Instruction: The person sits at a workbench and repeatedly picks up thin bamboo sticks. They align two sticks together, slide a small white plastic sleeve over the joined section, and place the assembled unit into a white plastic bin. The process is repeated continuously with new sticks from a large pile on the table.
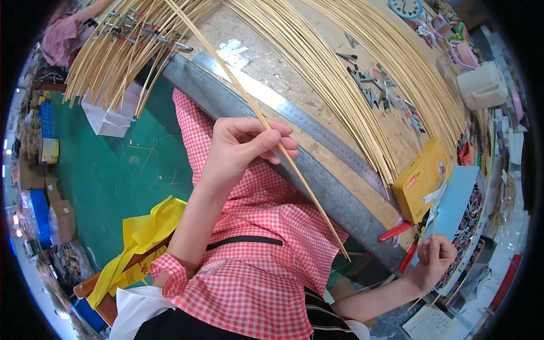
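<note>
My left hand (249, 144) pinches a long thin bamboo strip (314, 198) between thumb and fingers. The strip slants from the top of the view down to the right, passing over the bench edge and my lap. At the lower right, my right hand (435, 262) is closed beside a pale blue box (443, 198) of small dark and red parts (468, 218). What its fingers hold, if anything, is too small to make out. Red-handled pliers (395, 232) lie just left of that hand, near a yellow box (416, 190).
A steel ruler (317, 131) lies along the metal bench edge (340, 187). Bundled bamboo strips (317, 73) and scattered clips (371, 85) cover the bench. More strips with clips (122, 62) overhang at left. A white jug (481, 88) stands far right.
</note>
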Available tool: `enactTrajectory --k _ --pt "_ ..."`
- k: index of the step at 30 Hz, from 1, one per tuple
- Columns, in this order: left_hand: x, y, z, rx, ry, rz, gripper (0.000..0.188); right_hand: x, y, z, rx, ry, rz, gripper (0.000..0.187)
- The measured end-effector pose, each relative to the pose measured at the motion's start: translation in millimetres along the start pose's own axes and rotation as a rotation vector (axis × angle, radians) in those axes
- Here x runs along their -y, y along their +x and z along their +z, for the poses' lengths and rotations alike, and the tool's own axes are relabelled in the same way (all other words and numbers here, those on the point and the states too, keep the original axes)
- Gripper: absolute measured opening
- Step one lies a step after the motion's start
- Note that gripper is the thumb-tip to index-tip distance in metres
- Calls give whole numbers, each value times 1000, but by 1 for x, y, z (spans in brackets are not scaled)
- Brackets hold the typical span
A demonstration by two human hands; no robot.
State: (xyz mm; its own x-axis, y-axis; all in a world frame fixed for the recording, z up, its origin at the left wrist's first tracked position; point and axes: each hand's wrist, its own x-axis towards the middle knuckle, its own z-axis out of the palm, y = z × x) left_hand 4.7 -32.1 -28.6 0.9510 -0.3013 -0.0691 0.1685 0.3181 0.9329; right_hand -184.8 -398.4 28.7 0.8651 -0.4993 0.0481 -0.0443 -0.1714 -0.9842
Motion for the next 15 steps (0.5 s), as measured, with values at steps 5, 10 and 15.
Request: enactTrajectory --k 5,10,15 --pt "1 0 2 -2 -1 -5 20 0 3 1 44 237 -32 14" --pt "1 -3 4 -49 -7 9 22 -10 0 81 257 -249 81 10" --pt "-2 0 -3 -106 -27 64 25 -14 -4 126 464 12 319 8"
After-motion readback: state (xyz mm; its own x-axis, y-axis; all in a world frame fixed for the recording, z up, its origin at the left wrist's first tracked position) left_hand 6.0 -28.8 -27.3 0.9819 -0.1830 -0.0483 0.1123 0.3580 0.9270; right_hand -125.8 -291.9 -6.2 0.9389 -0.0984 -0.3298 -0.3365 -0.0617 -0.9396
